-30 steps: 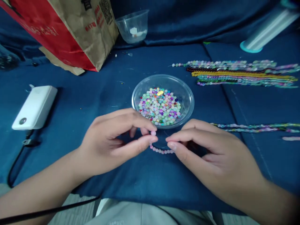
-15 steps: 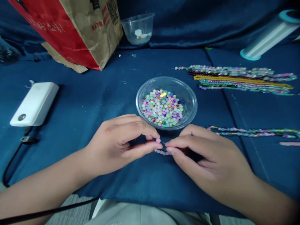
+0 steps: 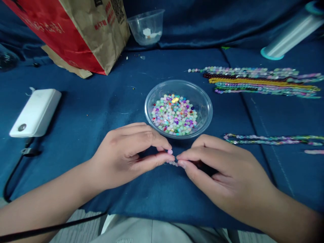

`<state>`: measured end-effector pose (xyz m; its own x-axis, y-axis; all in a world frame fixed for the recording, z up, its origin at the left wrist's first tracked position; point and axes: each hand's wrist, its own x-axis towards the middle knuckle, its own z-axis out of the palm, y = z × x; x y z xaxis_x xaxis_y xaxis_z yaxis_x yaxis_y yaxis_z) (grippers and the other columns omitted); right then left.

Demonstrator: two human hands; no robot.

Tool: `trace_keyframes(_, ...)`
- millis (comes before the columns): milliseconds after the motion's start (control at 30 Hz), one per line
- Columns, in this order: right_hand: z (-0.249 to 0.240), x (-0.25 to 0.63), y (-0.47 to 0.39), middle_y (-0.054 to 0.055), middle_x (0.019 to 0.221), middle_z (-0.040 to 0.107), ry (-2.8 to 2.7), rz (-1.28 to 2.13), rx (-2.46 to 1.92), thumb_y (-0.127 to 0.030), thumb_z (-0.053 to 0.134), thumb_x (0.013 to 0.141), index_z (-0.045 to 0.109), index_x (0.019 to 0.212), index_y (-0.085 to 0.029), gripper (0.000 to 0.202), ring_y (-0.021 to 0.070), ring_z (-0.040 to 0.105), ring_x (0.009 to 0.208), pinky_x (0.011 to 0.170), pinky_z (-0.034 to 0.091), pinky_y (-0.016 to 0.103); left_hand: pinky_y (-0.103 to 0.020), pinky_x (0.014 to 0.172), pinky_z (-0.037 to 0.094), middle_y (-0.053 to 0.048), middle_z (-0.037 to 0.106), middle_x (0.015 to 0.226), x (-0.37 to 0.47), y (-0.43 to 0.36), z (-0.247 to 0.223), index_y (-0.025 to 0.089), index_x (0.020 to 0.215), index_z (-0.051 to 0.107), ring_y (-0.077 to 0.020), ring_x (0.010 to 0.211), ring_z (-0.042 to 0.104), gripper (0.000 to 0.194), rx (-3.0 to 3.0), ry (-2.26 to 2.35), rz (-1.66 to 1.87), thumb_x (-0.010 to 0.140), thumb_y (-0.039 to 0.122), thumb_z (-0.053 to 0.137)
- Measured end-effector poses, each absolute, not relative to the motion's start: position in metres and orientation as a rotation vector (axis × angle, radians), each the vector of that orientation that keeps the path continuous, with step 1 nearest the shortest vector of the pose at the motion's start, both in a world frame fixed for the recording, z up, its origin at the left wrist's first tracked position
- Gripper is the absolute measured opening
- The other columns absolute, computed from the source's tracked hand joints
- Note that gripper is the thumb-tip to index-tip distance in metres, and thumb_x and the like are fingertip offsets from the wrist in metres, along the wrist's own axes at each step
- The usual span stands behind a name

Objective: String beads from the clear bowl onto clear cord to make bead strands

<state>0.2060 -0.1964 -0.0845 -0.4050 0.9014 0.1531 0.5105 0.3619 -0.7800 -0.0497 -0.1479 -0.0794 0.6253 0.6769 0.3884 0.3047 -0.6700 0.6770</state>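
Between thumb and index finger, my left hand (image 3: 134, 153) pinches a pink bead (image 3: 170, 152). Close by on its right, my right hand (image 3: 220, 165) is closed in a pinch on the thin thread, whose end points toward that bead. A short row of strung pale beads (image 3: 173, 163) shows below the fingertips, partly covered by them. Just beyond both hands stands a clear round plastic bowl (image 3: 208, 116) holding many loose beads (image 3: 174, 113) in mixed colours.
Finished-looking bead strands (image 3: 263, 81) lie at the right, with another strand (image 3: 273, 140) nearer. A roll with turquoise ends (image 3: 295, 33) leans behind them. At the left are a white power bank (image 3: 35, 113) with a cable, a paper bag (image 3: 98, 37) and a clear tub (image 3: 146, 28).
My right hand has come slightly closer to my left, narrowing the gap between thread and bead. Less of the strung row shows. The whole view has shifted a little.
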Motion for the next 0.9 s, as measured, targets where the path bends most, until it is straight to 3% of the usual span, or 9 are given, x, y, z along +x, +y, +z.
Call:
trace_keyframes(267, -0.0861, 0.2051, -0.1969, -0.001, 0.089, 0.072, -2.075, 0.879, -1.215, -0.011, 0.067, 0.104, 0.082, 0.098, -0.023, 0.021, 0.0102, 0.068, 0.078, 0.069, 0.049, 0.025, -0.030, 0.085, 0.064, 0.000, 0.083, 0.095, -0.0480, -0.1471, -0.0793, 0.021, 0.106, 0.075, -0.0143, 0.086, 0.078, 0.016, 2.318, 0.721, 0.853, 0.098, 0.018, 0.088)
trace_keyframes(533, -0.0921, 0.2075, -0.1970, 0.004, 0.088, 0.068, -2.399, 0.601, -1.108, -0.017, 0.057, 0.112, 0.082, 0.106, -0.017, 0.026, 0.0203, 0.059, 0.080, 0.073, 0.043, 0.038, -0.030, 0.080, 0.062, -0.003, 0.079, 0.094, -0.0494, -0.1484, -0.0811, 0.020, 0.104, 0.075, -0.0158, 0.085, 0.075, 0.010, 2.380, 0.651, 0.802, 0.100, 0.020, 0.084)
trace_keyframes(900, -0.0930, 0.2064, -0.1965, 0.003, 0.085, 0.063, -2.491, 0.554, -1.063, -0.012, 0.056, 0.111, 0.079, 0.102, -0.018, 0.026, 0.0222, 0.052, 0.078, 0.071, 0.035, 0.042, -0.029, 0.077, 0.060, -0.004, 0.081, 0.097, -0.0484, -0.1480, -0.0841, 0.019, 0.105, 0.078, -0.0156, 0.085, 0.075, 0.008, 2.486, 0.642, 0.720, 0.102, 0.025, 0.082)
